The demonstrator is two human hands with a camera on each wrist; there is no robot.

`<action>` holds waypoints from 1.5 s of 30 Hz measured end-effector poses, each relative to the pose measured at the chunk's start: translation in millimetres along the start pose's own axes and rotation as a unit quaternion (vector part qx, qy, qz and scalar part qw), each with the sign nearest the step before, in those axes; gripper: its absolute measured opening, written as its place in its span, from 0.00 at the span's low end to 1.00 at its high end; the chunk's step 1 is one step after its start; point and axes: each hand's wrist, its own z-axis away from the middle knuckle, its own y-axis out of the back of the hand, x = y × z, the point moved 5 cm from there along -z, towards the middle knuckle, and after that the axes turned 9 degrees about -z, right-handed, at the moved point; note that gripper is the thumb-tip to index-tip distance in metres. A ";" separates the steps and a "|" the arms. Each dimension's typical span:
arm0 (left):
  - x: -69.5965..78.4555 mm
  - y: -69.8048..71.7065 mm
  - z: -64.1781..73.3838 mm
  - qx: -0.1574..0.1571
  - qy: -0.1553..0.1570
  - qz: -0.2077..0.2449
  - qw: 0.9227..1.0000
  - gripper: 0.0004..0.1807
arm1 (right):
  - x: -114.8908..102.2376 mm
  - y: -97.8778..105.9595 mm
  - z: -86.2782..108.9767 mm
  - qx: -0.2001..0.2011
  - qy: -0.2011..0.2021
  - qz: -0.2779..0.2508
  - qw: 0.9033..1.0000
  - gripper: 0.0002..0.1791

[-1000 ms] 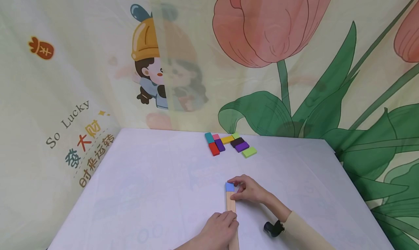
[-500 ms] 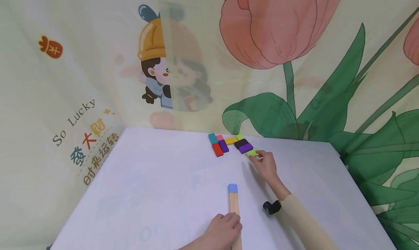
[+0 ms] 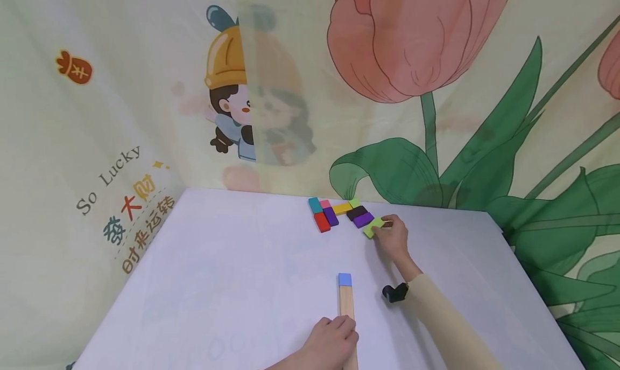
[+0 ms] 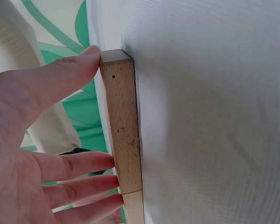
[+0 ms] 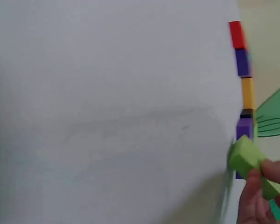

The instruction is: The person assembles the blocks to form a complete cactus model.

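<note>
My right hand (image 3: 393, 236) pinches a light green rectangular block (image 3: 374, 227) between thumb and fingers at the right end of a group of coloured blocks. In the right wrist view this green block (image 5: 246, 157) is tilted, its end close to a purple block (image 5: 244, 127). My left hand (image 3: 333, 337) rests on a strip of plain wooden blocks (image 3: 346, 300) laid end to end. In the left wrist view the fingers (image 4: 79, 161) are straight and touch the edge of a wooden block (image 4: 122, 121), with the thumb at its corner. A blue block (image 3: 345, 279) sits at the strip's far end.
Near the white table's (image 3: 232, 262) back edge lie red (image 3: 322, 222), teal (image 3: 315, 205), yellow (image 3: 342, 209) and black (image 3: 357, 213) blocks, with several others. Behind the table hangs a printed curtain (image 3: 281, 79). A black wrist camera (image 3: 395, 293) is on my right sleeve.
My right hand has left the blue block, moved away to the back, and taken hold of the light green block, which is now turned slightly. The left hand stays on the wooden strip.
</note>
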 end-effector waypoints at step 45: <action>-2.4 0.7 -0.9 -0.055 -0.011 0.026 0.998 0.29 | -15.9 -57.4 37.0 -0.328 0.014 0.011 0.944 0.11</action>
